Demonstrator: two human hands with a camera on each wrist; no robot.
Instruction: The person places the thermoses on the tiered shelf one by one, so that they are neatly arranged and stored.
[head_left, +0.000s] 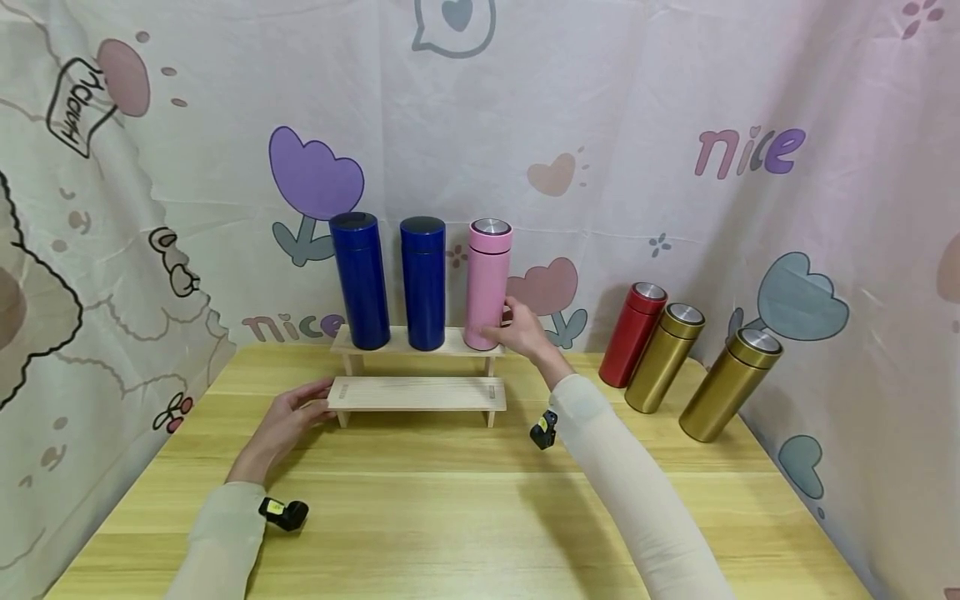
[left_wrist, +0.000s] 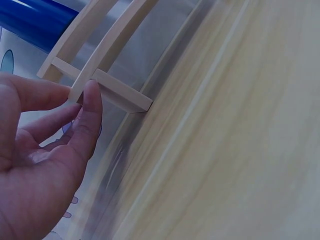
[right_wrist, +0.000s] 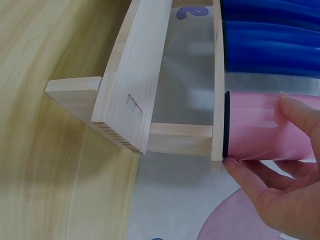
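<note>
A two-tier wooden stand [head_left: 416, 393] is set on the table, its upper shelf behind the lower one. On the right end of the upper shelf a pink thermos [head_left: 489, 283] stands upright. My right hand [head_left: 522, 332] holds it low down, thumb on one side and fingers around the other, as the right wrist view shows on the pink body [right_wrist: 255, 125]. Two blue thermoses [head_left: 362, 287] [head_left: 424, 287] stand to its left on the same shelf. With thumb and fingertips my left hand [left_wrist: 45, 155] pinches the left end of the lower shelf [left_wrist: 102, 55].
On the right side of the table [head_left: 420, 517] stand a red thermos [head_left: 633, 333] and two gold thermoses [head_left: 665, 358] [head_left: 731, 387]. A patterned curtain [head_left: 615, 75] hangs close behind the table and along its sides.
</note>
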